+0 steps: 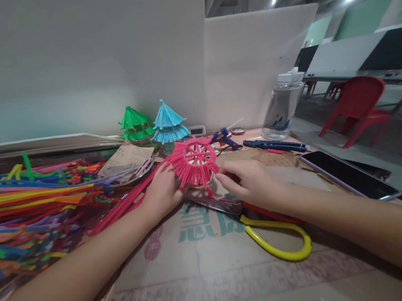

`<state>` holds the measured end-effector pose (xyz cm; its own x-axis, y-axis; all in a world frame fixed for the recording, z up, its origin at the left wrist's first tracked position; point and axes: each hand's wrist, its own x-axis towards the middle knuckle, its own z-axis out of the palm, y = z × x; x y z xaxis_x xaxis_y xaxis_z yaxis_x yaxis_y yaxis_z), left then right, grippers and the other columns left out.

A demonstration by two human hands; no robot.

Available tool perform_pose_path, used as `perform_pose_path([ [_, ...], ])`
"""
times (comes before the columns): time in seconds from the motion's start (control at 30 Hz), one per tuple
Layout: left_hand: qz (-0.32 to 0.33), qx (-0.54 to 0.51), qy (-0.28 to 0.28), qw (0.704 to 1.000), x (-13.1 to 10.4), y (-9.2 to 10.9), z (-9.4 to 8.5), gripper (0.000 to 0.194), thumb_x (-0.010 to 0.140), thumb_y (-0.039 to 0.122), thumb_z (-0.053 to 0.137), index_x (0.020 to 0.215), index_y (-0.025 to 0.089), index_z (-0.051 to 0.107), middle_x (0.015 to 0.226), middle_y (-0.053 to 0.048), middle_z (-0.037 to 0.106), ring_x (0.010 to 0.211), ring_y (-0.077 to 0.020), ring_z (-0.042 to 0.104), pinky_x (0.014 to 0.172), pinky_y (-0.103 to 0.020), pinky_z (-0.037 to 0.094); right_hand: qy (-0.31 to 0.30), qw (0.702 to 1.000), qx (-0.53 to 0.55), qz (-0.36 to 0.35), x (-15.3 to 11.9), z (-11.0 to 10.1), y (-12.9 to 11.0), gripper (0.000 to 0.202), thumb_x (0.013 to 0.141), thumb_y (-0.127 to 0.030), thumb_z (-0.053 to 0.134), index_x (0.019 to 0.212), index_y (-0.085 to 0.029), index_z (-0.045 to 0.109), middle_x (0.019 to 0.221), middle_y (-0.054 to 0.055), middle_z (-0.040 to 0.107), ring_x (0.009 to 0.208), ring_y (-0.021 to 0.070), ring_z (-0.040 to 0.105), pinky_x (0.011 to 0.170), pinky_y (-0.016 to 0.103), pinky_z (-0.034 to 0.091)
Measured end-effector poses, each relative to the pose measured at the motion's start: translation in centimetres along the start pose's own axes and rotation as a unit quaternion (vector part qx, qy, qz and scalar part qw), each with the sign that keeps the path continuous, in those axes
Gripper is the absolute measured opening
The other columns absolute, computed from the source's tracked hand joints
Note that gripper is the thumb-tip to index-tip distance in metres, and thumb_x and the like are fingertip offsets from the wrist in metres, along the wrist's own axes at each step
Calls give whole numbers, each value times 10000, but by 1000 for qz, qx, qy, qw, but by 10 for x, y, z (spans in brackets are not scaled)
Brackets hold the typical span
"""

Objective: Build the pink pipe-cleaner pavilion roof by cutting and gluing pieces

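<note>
Left hand [162,187] gripping pink ring [197,173] | right hand [248,179] at rim, grip unclear | scissors [235,208] beneath | glue gun [223,134] behind

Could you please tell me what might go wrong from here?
The scissors lie with their blades pointing toward the left hand, so a finger might get nicked.
The pink piece has loose-looking strips around its rim, which the right hand could bend.
The phone lies beside the right forearm, which might bump it.
</note>
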<state>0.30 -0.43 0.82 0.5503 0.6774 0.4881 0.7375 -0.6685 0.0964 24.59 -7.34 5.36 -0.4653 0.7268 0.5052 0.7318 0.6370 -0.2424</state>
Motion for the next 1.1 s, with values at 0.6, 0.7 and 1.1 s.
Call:
perform_pose_path([
  [0.6,30,18,15,999,-1,-1,1,255,860,286,560,1041,163,692,1137,-131,679,1171,-327,565,1086,-525,396,22,990,-114,-83,2,0,1,304,967,-274,427,722,-179,581,637,18,604,573,134,481,574,280,268],
  [0.7,41,22,15,999,-2,-1,1,242,847,274,577,1023,163,699,1134,-137,680,1179,-333,559,1112,-538,365,24,989,-129,-75,3,-1,-1,296,957,-264,432,721,-176,588,636,23,612,567,137,485,571,288,260],
  [1.1,60,52,25,997,-3,-1,0,310,868,307,568,1116,151,670,1204,-137,661,1216,-322,547,1107,-515,382,27,985,-163,-49,4,1,-2,291,932,-268,473,694,-175,613,610,18,631,524,129,468,545,289,219],
])
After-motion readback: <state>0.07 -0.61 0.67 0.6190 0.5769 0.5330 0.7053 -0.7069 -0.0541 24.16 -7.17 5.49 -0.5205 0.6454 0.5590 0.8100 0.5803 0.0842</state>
